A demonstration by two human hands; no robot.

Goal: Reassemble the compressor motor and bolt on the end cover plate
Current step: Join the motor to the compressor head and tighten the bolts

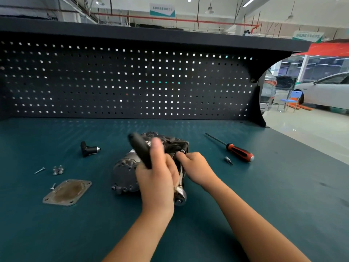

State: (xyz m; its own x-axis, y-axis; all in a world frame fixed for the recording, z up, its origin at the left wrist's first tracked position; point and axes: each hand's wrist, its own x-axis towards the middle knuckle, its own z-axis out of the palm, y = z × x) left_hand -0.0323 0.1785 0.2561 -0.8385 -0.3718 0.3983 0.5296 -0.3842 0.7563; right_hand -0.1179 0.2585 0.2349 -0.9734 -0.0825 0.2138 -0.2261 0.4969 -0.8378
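Your left hand [156, 178] and right hand [196, 170] meet over a dark grey, ribbed cast-metal compressor motor [124, 173] lying on its side at the middle of the flat teal bench [264, 195].

The left grip is clenched round the matte black handle of a ratchet wrench [140, 148]. The handle slants up and away from you, thumb raised beside it, and the wrench's shiny chrome head shows below your palm, nearest to you. The hand and tool are blurred.

The right grip pinches a small bright round fastener [182, 151] at the motor's far right end, forefinger and thumb curled onto it.

On the bench to the left, well apart from the motor, lies a flat dull-grey metal cover plate [67, 192]. It has clipped corners, a hole near each corner and a brownish stained centre. A small silvery screw [52, 186] lies at its far left edge. Beyond it sit two short stubby silver bolts [58, 170], touching each other, with one thin long screw [39, 170] just to their left. Farther back rests a black L-shaped elbow fitting [88, 149] with a metal tip.

To the right of the motor lies a slim steel-shafted screwdriver [238, 151] with an orange and black handle, and a small metal bit [228, 160] lies near it. A black perforated metal pegboard [122, 82] rises behind the bench.
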